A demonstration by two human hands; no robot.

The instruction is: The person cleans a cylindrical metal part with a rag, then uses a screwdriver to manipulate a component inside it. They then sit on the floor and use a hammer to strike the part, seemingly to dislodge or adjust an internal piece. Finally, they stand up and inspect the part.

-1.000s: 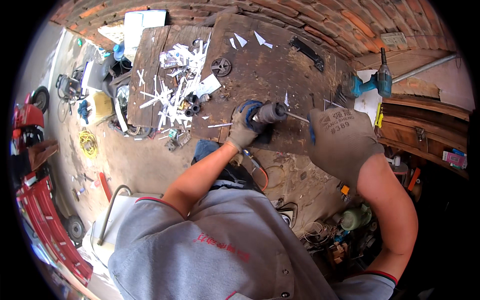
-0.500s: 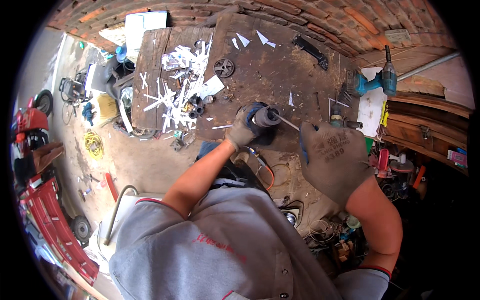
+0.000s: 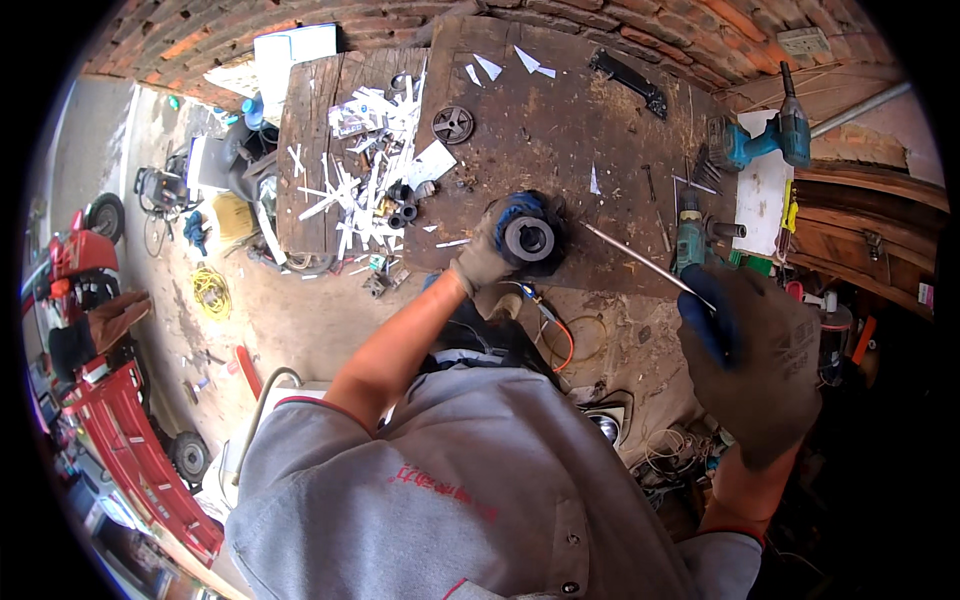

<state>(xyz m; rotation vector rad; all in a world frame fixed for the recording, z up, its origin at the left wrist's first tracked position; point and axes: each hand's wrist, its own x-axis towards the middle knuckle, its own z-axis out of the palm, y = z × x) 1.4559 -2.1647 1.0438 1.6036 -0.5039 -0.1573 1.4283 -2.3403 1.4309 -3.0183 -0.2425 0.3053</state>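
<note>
My gloved left hand (image 3: 495, 240) is closed round a dark metal cylinder (image 3: 518, 250) at the bench's near edge, its round opening turned up toward me. My gloved right hand (image 3: 745, 350) grips a long thin steel rod (image 3: 633, 251) at its lower right. The rod's far end points up-left, a little to the right of the cylinder and apart from it. Both hands are over or near the edge of the dark wooden bench (image 3: 540, 130).
Paper strips (image 3: 340, 195) and small black fittings (image 3: 404, 215) lie on the left. A spoked wheel (image 3: 452, 124), black bracket (image 3: 630, 85), teal drill (image 3: 760, 140) and green tool (image 3: 690, 240) lie farther off. A red vehicle (image 3: 125, 430), yellow cable coil (image 3: 212, 292) and brick wall (image 3: 700, 30) surround the bench.
The rod has come out of the cylinder as my right hand moved right and toward me. The cylinder has turned so its opening faces up.
</note>
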